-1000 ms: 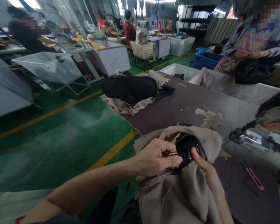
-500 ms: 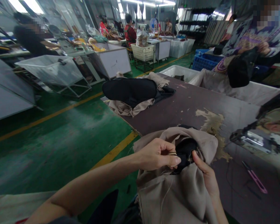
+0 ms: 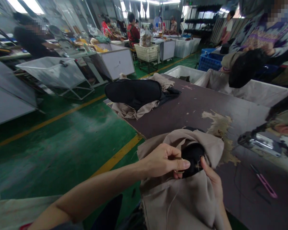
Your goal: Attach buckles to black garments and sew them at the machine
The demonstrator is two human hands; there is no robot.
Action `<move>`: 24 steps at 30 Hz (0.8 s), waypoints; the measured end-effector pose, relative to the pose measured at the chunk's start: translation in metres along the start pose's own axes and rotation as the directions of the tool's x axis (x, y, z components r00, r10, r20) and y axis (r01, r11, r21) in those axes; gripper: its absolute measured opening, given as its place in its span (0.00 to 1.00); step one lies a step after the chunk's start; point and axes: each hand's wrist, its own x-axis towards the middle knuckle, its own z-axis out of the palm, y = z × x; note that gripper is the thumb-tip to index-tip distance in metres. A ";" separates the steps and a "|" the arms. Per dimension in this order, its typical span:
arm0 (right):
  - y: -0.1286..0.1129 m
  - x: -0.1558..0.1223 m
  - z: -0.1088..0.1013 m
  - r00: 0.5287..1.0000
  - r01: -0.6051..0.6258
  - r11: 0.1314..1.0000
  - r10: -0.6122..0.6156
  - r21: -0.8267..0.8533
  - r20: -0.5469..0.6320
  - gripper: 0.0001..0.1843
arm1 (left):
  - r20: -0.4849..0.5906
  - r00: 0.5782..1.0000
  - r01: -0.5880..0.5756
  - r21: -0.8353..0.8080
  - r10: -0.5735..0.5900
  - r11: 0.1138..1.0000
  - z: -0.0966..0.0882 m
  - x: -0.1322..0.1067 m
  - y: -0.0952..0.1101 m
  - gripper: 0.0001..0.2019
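A beige cloth bag lining (image 3: 182, 204) lies bunched at the table's near edge, with black material (image 3: 194, 152) showing inside its round opening. My left hand (image 3: 162, 159) is closed at the opening's left side, thumb and fingers pinching a gold-coloured metal piece (image 3: 179, 172) that looks like a ring or pull. On the opposite side, my right hand (image 3: 213, 179) grips the edge of the opening, its thumb beside a short stretch of gold zipper teeth (image 3: 197, 166). The right fingers are mostly hidden under the cloth. Pink-handled thread snips (image 3: 264, 181) lie to the right.
On the brown table (image 3: 168, 119), another black and beige bag piece (image 3: 134, 92) rests at the far left corner. A sewing machine (image 3: 266, 143) stands at the right. White bins (image 3: 259, 92) line the far side, where a person handles a black item (image 3: 246, 68).
My left hand has shifted slightly right and down with the metal piece. The black material inside the opening looks rounder. Across the table, the person's black item has swung a little left.
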 end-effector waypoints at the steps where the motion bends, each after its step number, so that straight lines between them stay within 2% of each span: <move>1: 0.004 0.001 -0.003 1.000 -0.013 1.000 0.013 0.014 0.016 0.21 | 0.002 1.000 0.007 -0.037 -0.007 0.999 -0.001 0.002 -0.001 0.22; 5: 0.012 0.004 -0.008 0.999 -0.017 0.999 0.014 0.049 0.049 0.21 | 0.027 0.999 0.030 -0.124 -0.026 0.992 -0.001 0.009 -0.001 0.23; 11: 0.008 0.004 -0.003 1.000 0.012 0.999 -0.012 0.043 0.022 0.20 | 0.052 0.999 0.003 -0.181 0.006 0.984 -0.007 0.015 0.000 0.23; 16: 0.009 0.007 -0.001 0.999 0.046 0.996 -0.044 0.072 -0.021 0.17 | 0.037 0.999 -0.021 -0.125 0.026 0.992 -0.013 0.019 0.000 0.22; 20: 0.012 0.012 -0.010 0.998 0.054 0.995 -0.051 0.078 -0.039 0.16 | 0.038 0.999 -0.019 -0.139 0.024 0.990 -0.013 0.023 0.002 0.23; 24: 0.015 0.015 -0.020 1.000 0.014 0.998 -0.012 0.061 -0.026 0.20 | 0.054 0.998 -0.023 -0.165 0.033 0.986 -0.015 0.026 -0.001 0.22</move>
